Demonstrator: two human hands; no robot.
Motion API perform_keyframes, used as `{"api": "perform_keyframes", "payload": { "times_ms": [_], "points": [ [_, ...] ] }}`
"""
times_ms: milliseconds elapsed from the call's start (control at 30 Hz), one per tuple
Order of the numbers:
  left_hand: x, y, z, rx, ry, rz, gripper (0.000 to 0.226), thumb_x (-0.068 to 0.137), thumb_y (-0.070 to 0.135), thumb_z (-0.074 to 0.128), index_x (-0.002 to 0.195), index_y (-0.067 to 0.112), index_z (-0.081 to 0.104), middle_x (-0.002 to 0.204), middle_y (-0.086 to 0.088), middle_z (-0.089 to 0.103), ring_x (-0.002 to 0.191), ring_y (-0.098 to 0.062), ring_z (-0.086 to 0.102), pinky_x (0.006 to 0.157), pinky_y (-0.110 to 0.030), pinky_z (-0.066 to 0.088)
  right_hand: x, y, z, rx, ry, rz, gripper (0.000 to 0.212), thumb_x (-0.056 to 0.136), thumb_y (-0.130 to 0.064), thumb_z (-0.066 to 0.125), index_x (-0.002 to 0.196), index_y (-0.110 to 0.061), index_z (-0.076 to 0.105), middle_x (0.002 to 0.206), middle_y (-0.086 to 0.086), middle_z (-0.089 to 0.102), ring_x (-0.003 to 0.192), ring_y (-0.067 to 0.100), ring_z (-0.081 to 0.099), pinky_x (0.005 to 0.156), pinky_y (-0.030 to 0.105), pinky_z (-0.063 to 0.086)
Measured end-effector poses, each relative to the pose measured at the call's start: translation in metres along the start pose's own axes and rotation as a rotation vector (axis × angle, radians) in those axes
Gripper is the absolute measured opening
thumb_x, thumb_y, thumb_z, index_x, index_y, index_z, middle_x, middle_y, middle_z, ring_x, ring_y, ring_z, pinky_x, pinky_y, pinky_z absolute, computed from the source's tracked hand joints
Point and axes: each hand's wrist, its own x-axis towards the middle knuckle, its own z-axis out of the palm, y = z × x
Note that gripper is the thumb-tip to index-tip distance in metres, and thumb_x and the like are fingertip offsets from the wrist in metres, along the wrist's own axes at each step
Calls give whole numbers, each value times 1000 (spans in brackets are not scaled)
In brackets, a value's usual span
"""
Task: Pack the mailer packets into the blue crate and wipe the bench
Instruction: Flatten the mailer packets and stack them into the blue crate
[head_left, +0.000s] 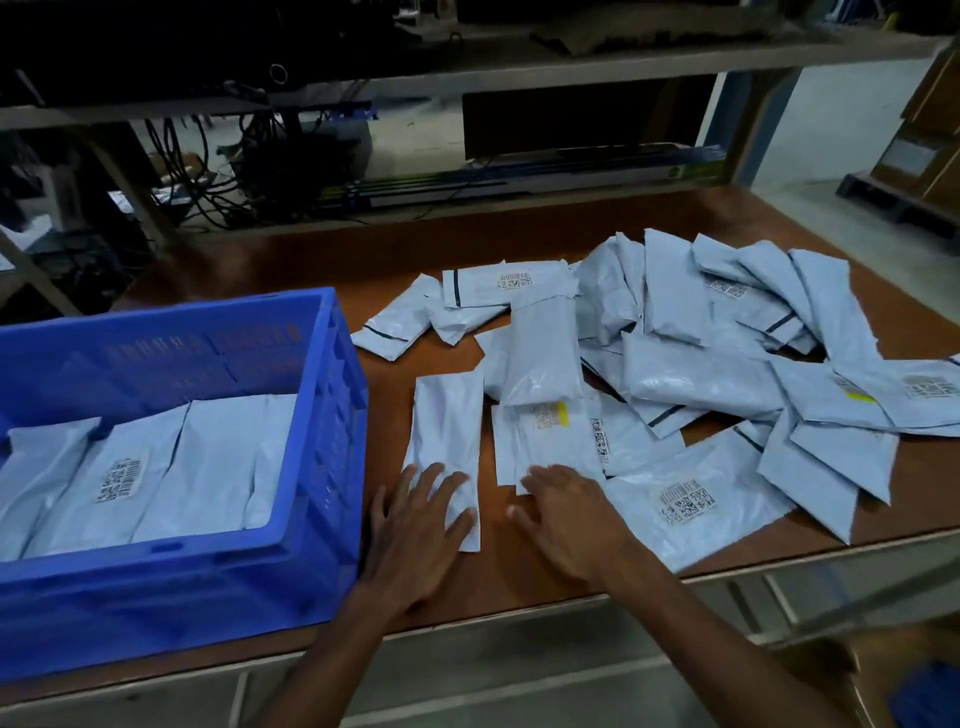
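Bare bench (311, 260) lies behind the blue crate (332, 395); packets (701, 374) crowd its right edge. Several packets lie in the crate. Left hand (415, 525), fingers spread, presses one packet (447, 436); right hand (566, 514) rests flat on another (550, 441)

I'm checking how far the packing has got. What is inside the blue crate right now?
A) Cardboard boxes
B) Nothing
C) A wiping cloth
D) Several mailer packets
D: several mailer packets lie side by side inside the blue crate, one showing a barcode label, while a pile of others lies on the bench.
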Motion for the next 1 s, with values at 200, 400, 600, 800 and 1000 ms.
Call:
{"api": "perform_keyframes", "payload": {
  "times_ms": [200,400,600,800,1000],
  "points": [
    [31,3,-16,-72,116,-114,72,88,75,25,152,42,19,163,4,14,151,-27,8,118,-54,15,57,-10,-69,-13,568,-75,32,92,-32,43,109,-17,66,105,7,70,95,30,61,82,42,47],
    [60,14,8,22,25,-132,65,93,71,20,152,52,1,166,5,4,150,-36,3,118,-58,7,167,16,-63,-52,74,249,73,94,-65,35,155,-31,13,165,8,6,147,45,6,116,59,13],
    [62,15,22,84,217,-75,56,98,53,24,151,39,34,158,-3,35,144,-34,30,111,-55,29,154,27,-15,-132,120,113,76,96,-60,31,157,-31,-4,165,7,-10,149,44,-6,120,57,9],
    [65,21,18,57,164,-112,50,99,41,34,148,37,38,156,-5,37,139,-34,34,107,-53,32,86,8,4,-134,233,141,75,93,-52,47,156,-34,10,165,3,6,150,35,4,115,54,21],
    [65,35,5,67,35,-113,54,102,26,37,155,25,27,161,-14,22,142,-43,23,114,-53,23,61,18,27,-178,243,70,69,95,-48,47,156,-34,18,164,4,18,147,39,22,106,56,36]
  ]
}}
